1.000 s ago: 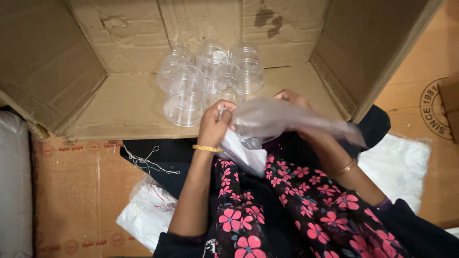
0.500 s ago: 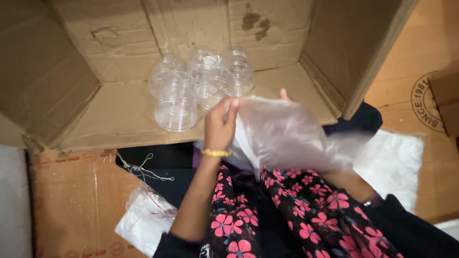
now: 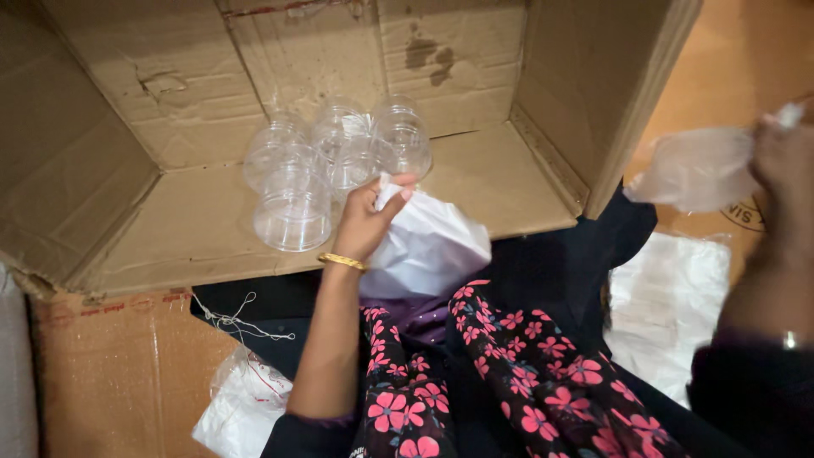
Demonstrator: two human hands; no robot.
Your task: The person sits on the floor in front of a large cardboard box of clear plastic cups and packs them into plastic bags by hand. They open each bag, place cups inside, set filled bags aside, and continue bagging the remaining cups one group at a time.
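The left hand [image 3: 366,222] pinches a white plastic bag [image 3: 428,250] whose long axis runs from 11 to 5 o'clock, just below the clear jars [image 3: 331,165]. The right hand [image 3: 784,157], at 3 o'clock, grips a crumpled clear bag [image 3: 695,170] stretching toward 9 o'clock.

left hand [image 3: 366,222] gripping white bag [image 3: 428,250], clear jars [image 3: 331,165] in box [image 3: 203,220]

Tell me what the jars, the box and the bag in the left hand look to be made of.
Jars: clear, glossy plastic by the look; the box floor shows through them. Glass can't be ruled out.
Box: brown corrugated cardboard, matte, creased and stained.
Bag, pinched by the left hand: thin white plastic film, crumpled and softly shiny.
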